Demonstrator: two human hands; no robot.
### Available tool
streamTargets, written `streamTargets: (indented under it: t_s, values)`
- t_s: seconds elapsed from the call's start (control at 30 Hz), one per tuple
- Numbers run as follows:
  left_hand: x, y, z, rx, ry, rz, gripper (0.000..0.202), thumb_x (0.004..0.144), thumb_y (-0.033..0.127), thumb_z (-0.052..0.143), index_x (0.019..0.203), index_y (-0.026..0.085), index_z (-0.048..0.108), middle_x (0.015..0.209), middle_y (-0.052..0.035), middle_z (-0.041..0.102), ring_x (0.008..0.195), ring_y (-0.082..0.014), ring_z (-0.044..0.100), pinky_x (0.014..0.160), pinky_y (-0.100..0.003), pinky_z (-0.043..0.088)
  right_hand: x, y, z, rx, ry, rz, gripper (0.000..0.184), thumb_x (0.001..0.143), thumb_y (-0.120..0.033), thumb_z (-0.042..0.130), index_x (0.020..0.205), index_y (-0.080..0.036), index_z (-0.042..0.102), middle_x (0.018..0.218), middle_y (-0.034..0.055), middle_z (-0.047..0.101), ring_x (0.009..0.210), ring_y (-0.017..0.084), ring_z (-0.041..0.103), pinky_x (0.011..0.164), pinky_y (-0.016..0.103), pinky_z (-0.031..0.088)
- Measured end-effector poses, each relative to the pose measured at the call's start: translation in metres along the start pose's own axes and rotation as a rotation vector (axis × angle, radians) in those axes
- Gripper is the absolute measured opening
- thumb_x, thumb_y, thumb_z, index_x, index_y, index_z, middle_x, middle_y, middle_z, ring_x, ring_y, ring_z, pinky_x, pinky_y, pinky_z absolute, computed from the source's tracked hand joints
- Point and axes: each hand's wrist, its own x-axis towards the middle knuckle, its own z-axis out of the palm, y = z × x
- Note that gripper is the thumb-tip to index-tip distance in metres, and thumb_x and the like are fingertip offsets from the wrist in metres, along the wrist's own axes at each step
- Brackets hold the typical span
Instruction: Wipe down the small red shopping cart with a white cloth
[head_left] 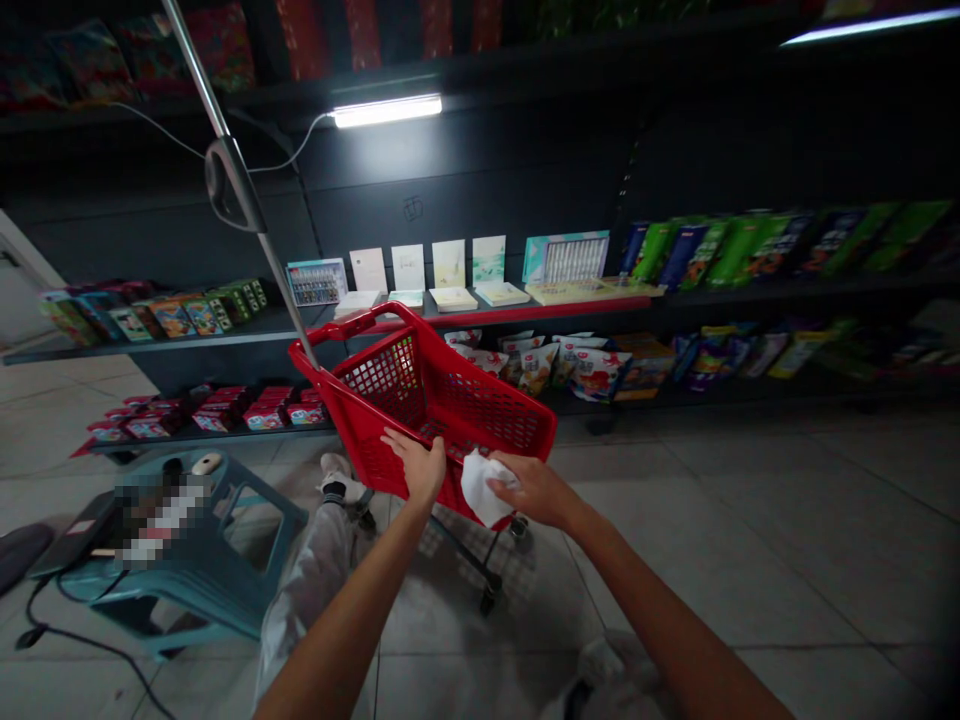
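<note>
A dark store shelving unit (465,170) fills the background, lit by a fluorescent tube (386,111) fixed beneath an upper shelf. Its shelves carry rows of colourful packets, boxed sets and pale cards, with more pouches on the low shelf. Below it spreads a pale tiled floor (750,560). On the floor to the left stands a teal plastic stool (206,590), lying tilted, with a pixelated patch covering part of it and a black cable (82,640) trailing nearby. A grey trouser leg (307,590) and a white shoe (337,480) show between the stool and a red plastic shopping basket (390,380). The basket sits tilted on a wheeled frame, a long metal pole (277,270) rising from its far corner. The left hand (416,468) lies on the basket's near rim, its fingers slightly apart; whether they grip it, I cannot tell. The right hand (529,490) sits just beside it, fingers curled together and clamped on a crumpled white tissue (486,487), which presses against the rim.
</note>
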Motion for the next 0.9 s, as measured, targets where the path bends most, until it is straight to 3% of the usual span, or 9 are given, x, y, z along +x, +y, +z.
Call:
streamTargets:
  t_s: [0.1, 0.43, 0.67, 0.9]
  values:
    - [0.002, 0.001, -0.001, 0.016, -0.009, 0.002, 0.106, 0.088, 0.041, 0.056, 0.162, 0.002, -0.01, 0.168, -0.0312, -0.013, 0.154, -0.0382, 0.03, 0.12, -0.041, 0.039, 0.0, 0.003, 0.001, -0.012, 0.001, 0.0, 0.021, 0.095, -0.039, 0.054, 0.104, -0.022, 0.065, 0.102, 0.0066, 0.074, 0.094, 0.021, 0.069, 0.08, 0.026, 0.044]
    - [0.006, -0.005, 0.0, 0.076, -0.018, 0.004, 0.105, 0.089, 0.047, 0.054, 0.164, 0.008, -0.009, 0.17, -0.0266, -0.007, 0.138, -0.0382, 0.055, 0.112, -0.042, 0.047, 0.001, -0.004, -0.004, -0.085, -0.039, 0.062, 0.024, 0.093, -0.04, 0.053, 0.099, -0.022, 0.068, 0.1, 0.0075, 0.075, 0.086, 0.021, 0.07, 0.072, 0.026, 0.043]
    - [0.004, -0.006, -0.004, 0.097, -0.031, 0.016, 0.105, 0.089, 0.047, 0.052, 0.164, 0.005, -0.009, 0.171, -0.0268, -0.006, 0.141, -0.0417, 0.05, 0.115, -0.046, 0.044, -0.005, -0.002, -0.003, -0.109, -0.042, 0.052, 0.025, 0.093, -0.041, 0.055, 0.103, -0.023, 0.07, 0.099, 0.007, 0.076, 0.089, 0.021, 0.07, 0.075, 0.026, 0.043]
    - [0.004, -0.009, -0.008, 0.077, -0.044, 0.031, 0.105, 0.09, 0.047, 0.054, 0.164, 0.007, -0.009, 0.171, -0.0266, -0.005, 0.149, -0.0393, 0.041, 0.119, -0.043, 0.039, -0.008, -0.002, -0.009, -0.059, -0.083, 0.01, 0.019, 0.09, -0.032, 0.057, 0.099, -0.023, 0.071, 0.1, 0.0056, 0.077, 0.087, 0.02, 0.07, 0.074, 0.026, 0.043]
